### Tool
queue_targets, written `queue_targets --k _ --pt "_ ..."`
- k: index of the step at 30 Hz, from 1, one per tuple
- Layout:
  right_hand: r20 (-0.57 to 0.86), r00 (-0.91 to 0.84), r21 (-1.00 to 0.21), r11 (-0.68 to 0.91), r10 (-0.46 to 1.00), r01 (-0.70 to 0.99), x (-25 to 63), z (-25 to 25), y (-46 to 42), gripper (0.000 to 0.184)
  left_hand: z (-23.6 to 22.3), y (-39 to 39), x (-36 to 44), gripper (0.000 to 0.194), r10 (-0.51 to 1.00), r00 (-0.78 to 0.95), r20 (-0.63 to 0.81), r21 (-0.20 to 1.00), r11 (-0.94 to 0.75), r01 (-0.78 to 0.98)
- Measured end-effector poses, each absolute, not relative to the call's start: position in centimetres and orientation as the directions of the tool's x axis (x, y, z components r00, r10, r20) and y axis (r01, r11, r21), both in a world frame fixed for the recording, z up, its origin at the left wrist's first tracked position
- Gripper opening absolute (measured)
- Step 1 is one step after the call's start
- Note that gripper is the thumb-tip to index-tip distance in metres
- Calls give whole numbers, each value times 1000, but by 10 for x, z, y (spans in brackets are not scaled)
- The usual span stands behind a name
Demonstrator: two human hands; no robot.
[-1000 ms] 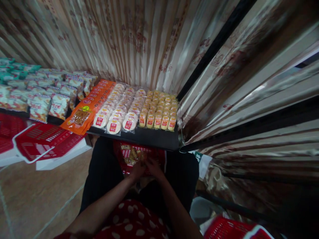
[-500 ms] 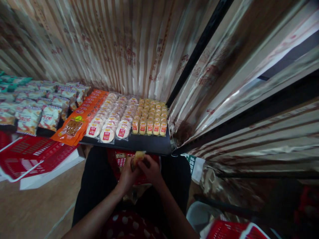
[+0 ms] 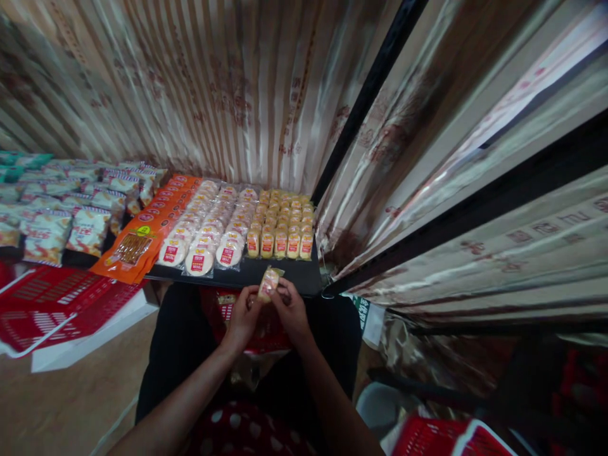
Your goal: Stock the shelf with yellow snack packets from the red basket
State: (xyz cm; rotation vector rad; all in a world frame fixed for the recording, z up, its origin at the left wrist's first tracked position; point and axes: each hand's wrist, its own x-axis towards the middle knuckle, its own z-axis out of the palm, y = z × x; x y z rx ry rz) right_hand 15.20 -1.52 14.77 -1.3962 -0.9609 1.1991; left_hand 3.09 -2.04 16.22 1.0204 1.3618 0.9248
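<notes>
My left hand [image 3: 244, 316] and my right hand [image 3: 291, 310] are raised together, fingers closed on a small yellow wrapped snack pack [image 3: 268, 283]. They hold it just in front of the black shelf edge [image 3: 285, 278]. Under my hands a red basket [image 3: 259, 329] with more packs rests on my lap. On the shelf stand rows of the same yellow packs [image 3: 281, 229], beside round white cakes with red labels [image 3: 209, 231] and orange flat packets [image 3: 142, 237].
White and green snack bags [image 3: 57, 212] fill the shelf to the left. A red basket [image 3: 52, 304] sits on white boxes on the floor at left, another red basket [image 3: 441, 437] at lower right. Striped glossy panels and black shelf rails rise behind and to the right.
Both hands have lifted out of the lap basket with one yellow pack, raising it toward the shelf edge. The view has shifted slightly right.
</notes>
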Motion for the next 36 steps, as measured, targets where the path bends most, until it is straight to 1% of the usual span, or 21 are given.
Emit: queue_targets --k 3,7,9,12,15,18,21,23,29,32,36 --pt "-164 198 -986 -158 967 -47 153 149 -15 40 162 -16 33 24 958 35 -285 956 282 79" --pt "-113 192 -994 -113 975 -13 157 148 -18 38 153 -14 38 18 985 -73 -154 954 167 251" --pt "-98 194 -994 -104 976 21 159 146 -19 37 149 -15 41 19 989 -67 -131 948 144 284" --pt "-103 216 -992 -117 971 54 163 145 -19 37 146 -14 45 19 986 -11 -168 954 166 249" --pt "-97 248 -992 -114 964 56 164 146 -18 36 147 -10 50 18 978 9 -209 959 203 200" --pt "-88 252 -994 -100 964 33 163 147 -18 34 149 -5 52 16 977 -6 -211 965 209 159" --pt "-79 240 -997 -79 968 -11 161 149 -17 37 149 0 53 14 978 -5 -208 969 207 136" --pt "-75 241 -997 -77 968 -3 160 150 -16 39 148 3 52 14 979 5 -203 971 201 133" --pt "-71 307 -991 -104 949 90 165 146 -11 42 149 5 57 14 981 26 -190 968 183 174" --pt "-57 326 -989 -98 944 112 171 141 -10 42 155 4 62 18 989 27 -145 963 135 234" --pt "-22 349 -983 -83 937 162 178 137 -7 44 162 9 64 25 987 53 -153 945 131 299"
